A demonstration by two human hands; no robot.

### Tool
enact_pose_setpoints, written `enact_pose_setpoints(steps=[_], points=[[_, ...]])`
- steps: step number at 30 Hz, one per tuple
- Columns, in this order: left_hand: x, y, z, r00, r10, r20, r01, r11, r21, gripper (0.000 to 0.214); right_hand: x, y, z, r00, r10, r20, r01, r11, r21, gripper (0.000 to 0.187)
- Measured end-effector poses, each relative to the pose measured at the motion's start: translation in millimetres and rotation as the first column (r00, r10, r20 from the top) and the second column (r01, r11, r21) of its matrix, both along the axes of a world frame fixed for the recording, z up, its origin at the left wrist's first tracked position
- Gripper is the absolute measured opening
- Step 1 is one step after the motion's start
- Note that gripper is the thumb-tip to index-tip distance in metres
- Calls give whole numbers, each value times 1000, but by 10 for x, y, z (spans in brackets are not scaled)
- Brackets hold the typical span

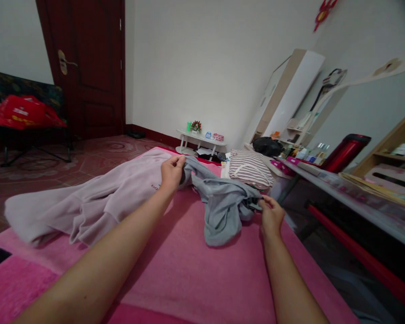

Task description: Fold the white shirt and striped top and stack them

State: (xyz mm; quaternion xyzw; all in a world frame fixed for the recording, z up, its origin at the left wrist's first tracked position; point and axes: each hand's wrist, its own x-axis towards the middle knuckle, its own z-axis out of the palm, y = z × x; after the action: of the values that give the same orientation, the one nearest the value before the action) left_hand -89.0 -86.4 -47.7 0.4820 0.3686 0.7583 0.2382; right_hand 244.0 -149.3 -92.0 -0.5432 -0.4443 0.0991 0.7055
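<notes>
A crumpled grey garment (222, 207) hangs between my hands over the pink bedspread (195, 270); its exact kind is unclear from its bunched shape. My left hand (171, 172) pinches one end of it, thumb and fingers closed. At the other end, my right hand (272, 213) grips a darker edge of the cloth. The lower part of the garment droops onto or just above the bedspread. Beside my left forearm, a pale mauve sweatshirt (121, 191) with small dark lettering lies spread out, its sleeve reaching toward the left edge.
Folded striped clothing (251, 168) sits in a pile at the bed's far right. A cluttered dressing table (350, 193) runs along the right. Beyond the bed stands a small white shelf (202, 138). A chair with a red bag (27, 112) is at the left, near a dark door (84, 67).
</notes>
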Motion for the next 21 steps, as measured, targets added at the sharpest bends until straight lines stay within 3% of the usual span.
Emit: enact_pose_setpoints(steps=[3, 6, 8, 10, 13, 16, 19, 21], points=[[-143, -4, 131, 988, 93, 122, -101, 993, 64, 26, -76, -78, 114, 979, -131, -158, 155, 976, 150, 25], [-182, -104, 326, 974, 147, 174, -172, 975, 138, 26, -219, -186, 284, 971, -207, -121, 233, 932, 279, 19], [-182, -171, 460, 969, 151, 193, -186, 966, 178, 26, -294, -236, 374, 974, -198, -107, 223, 915, 337, 18], [-187, -196, 525, 971, 129, 200, -170, 965, 201, 26, -329, -251, 410, 985, -114, -127, 151, 929, 338, 19], [-203, -143, 385, 993, 90, 77, -97, 991, 91, 21, -324, -212, 345, 983, 50, -175, -17, 982, 186, 21], [-157, -70, 61, 941, 102, -323, -151, 980, -131, 12, -324, -134, 201, 946, 153, -287, -157, 988, 6, 20], [17, -98, -124, 809, 107, -579, -188, 979, -83, 33, -421, -82, 137, 923, 213, -320, -227, 974, -6, 21], [175, -200, -68, 796, 24, -604, -40, 999, -12, 35, -567, -111, 197, 912, 303, -276, -299, 952, 59, 22]])
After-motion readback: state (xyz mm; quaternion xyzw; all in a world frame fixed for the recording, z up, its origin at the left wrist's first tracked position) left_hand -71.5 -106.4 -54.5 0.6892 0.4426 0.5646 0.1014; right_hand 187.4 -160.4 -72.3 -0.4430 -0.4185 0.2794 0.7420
